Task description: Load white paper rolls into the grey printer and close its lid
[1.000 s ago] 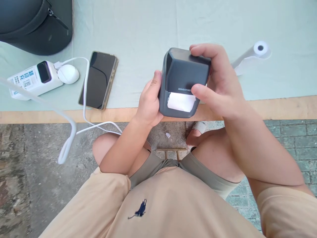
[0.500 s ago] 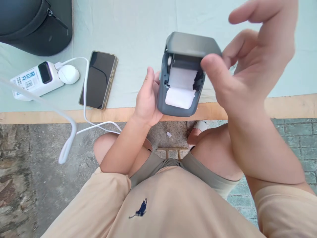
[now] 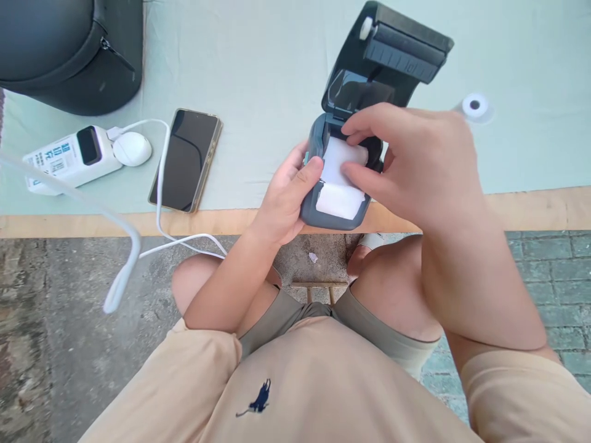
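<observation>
Left hand (image 3: 286, 197) clamps the open label printer (image 3: 339, 212) steady while right hand (image 3: 415, 163) fingertips pinch the paper roll (image 3: 341, 157); best lifted straight out, clear of the raised lid (image 3: 388, 55) behind.

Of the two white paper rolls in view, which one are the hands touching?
The roll inside the open label printer: the right hand has its fingers on it while the left hand grips the printer. The other roll lies alone on the table.
</observation>
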Action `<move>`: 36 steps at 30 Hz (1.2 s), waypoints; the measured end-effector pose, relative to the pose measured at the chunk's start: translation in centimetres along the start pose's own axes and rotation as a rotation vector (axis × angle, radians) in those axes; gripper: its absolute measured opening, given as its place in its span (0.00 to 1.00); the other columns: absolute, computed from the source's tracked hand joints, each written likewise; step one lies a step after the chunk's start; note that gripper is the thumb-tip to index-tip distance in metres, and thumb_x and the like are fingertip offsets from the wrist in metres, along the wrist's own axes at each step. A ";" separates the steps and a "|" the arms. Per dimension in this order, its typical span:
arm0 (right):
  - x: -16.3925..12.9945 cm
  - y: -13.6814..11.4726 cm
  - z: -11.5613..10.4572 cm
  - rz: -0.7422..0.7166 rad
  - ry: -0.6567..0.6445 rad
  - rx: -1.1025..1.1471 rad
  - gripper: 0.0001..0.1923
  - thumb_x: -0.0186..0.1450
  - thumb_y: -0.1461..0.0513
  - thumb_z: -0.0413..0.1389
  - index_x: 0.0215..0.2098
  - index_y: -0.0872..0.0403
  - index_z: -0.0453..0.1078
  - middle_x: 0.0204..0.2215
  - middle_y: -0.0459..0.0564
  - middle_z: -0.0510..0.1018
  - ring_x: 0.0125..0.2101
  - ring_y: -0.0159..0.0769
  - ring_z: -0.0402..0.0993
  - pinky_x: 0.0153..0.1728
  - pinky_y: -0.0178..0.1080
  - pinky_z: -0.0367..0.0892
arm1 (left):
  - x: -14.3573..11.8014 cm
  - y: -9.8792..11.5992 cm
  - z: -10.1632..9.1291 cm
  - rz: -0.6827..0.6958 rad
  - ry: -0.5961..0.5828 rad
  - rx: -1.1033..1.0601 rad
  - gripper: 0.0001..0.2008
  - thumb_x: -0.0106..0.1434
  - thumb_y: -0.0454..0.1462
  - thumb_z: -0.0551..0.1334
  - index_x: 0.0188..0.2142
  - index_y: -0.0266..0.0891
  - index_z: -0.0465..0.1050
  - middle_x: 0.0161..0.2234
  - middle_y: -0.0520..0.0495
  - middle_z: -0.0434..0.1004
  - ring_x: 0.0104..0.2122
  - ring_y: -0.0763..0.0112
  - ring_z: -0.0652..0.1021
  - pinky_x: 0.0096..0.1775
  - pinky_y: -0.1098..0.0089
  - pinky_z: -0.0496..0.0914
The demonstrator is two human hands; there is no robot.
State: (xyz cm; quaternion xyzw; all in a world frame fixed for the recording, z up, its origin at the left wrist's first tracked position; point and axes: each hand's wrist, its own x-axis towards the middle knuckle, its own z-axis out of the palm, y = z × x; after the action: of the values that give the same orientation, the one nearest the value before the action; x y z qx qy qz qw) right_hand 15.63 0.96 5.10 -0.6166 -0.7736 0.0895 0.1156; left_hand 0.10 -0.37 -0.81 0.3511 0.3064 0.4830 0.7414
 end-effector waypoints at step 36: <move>-0.9 5.2 2.2 -0.011 0.292 0.239 0.25 0.58 0.60 0.53 0.54 0.49 0.56 0.47 0.49 0.70 0.46 0.32 0.70 0.48 0.37 0.67 | 0.6 -0.1 -0.5 0.003 0.086 -0.075 0.20 0.64 0.49 0.48 0.42 0.40 0.71 0.42 0.47 0.77 0.54 0.63 0.72 0.56 0.66 0.67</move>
State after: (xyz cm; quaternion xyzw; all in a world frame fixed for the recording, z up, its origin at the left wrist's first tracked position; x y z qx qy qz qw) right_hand 19.99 1.21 1.45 -0.6008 -0.7357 0.0898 0.2996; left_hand -0.06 0.26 -1.27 0.3024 0.3188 0.5100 0.7395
